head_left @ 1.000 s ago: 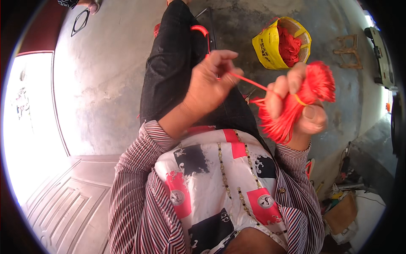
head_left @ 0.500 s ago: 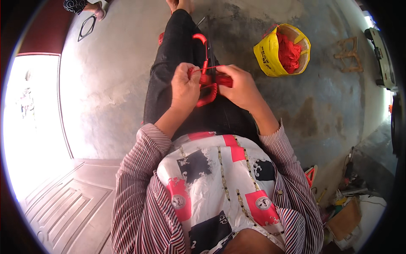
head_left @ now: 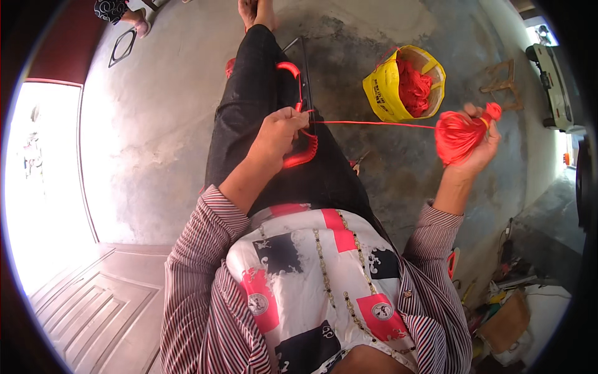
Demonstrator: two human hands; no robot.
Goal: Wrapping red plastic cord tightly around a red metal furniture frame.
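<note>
Head view: left hand [head_left: 275,138], near 12 o'clock, fingertips pinched on red strand [head_left: 374,123]; right hand [head_left: 478,154], 2 o'clock, curled round red cord bundle [head_left: 458,138]. Wide spacing presumably keeps the strand taut. Yellow bag [head_left: 381,93], 1–2 o'clock, contains red cord hank [head_left: 413,92].

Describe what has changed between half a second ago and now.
The right hand has swung from over the lap out to the right, with the tied bundle of thin red cord in its grip. One straight red strand now stretches between bundle and lap. Nothing has visibly been let go. The left hand stays closed at the red, curved, cord-wrapped piece; the open yellow bag stays on the floor.
</note>
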